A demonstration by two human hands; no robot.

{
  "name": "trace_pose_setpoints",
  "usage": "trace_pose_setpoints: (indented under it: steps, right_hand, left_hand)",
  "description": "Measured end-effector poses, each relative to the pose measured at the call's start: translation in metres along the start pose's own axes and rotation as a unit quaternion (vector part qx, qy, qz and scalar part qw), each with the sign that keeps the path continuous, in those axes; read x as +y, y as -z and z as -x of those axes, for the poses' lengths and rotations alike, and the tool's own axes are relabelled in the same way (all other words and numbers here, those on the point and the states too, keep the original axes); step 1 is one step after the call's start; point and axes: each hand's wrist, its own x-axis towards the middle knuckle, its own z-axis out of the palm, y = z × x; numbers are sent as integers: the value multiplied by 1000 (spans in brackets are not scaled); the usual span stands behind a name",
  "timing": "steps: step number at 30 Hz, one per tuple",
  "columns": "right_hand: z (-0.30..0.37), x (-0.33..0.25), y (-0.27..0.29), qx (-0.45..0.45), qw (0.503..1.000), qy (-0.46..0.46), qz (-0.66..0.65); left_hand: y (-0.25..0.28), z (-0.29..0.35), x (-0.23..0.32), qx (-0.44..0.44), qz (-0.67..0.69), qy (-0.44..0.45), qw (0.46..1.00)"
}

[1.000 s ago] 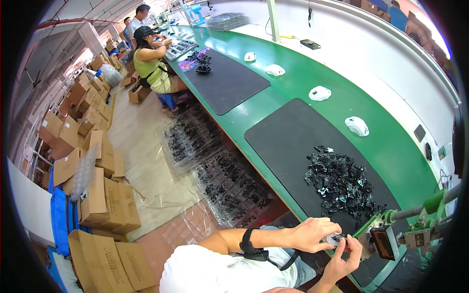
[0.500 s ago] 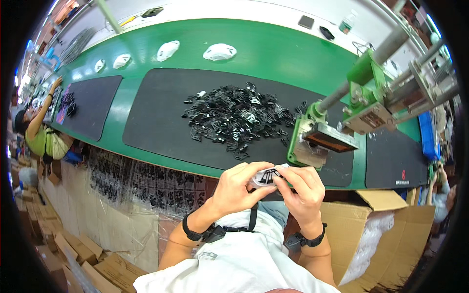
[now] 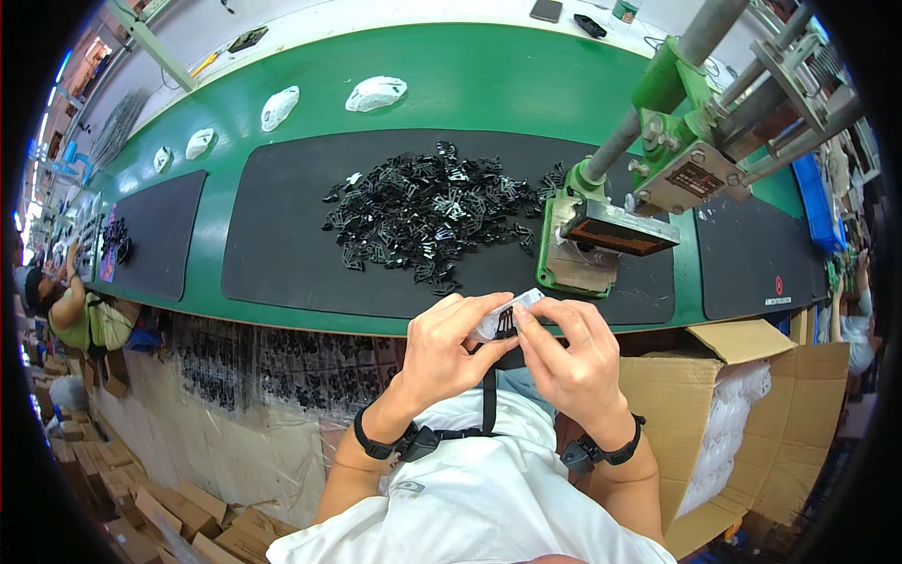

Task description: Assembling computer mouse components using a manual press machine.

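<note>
Your left hand held a small white piece by its near end, the thumb below it and the fingers curled over its upper side. Your right hand met it from the other side, its thumb and forefinger drawn close together at the piece's right end. A slim black part with narrow prongs lay against the white piece, between your two hands; whether your right fingertips pressed on the black part or only on the white edge could not be told. Both hands were above the near edge of the green counter, and each wrist behind them wore a black band.

Straight beyond your left hand, a heap of black parts was spread over a dark mat. Just beyond your right hand stood a green hand press, its base on the same mat. Farther out, past the heap and off to the left of your left hand, four white shells sat in a row, well apart from one another. To the right of your right hand, below the counter's edge, was an open cardboard box with clear packaging inside. Well to the left of your left hand, a co-worker in a yellow-green top sat by the counter.
</note>
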Motion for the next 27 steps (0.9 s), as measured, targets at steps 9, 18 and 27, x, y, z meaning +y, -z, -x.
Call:
trace_pose_setpoints:
  steps: [9, 18, 27]
  right_hand:
    - [8, -22, 11, -59, 976, -106, 182]
    - [15, -19, 9, -8, 977, -148, 154]
    - [21, -24, 7, 28, 973, -187, 130]
  left_hand:
    - [-39, -26, 16, 39, -106, -120, 986]
    - [-48, -28, 21, 55, -73, -118, 989]
    - [-53, -20, 20, 35, -44, -70, 996]
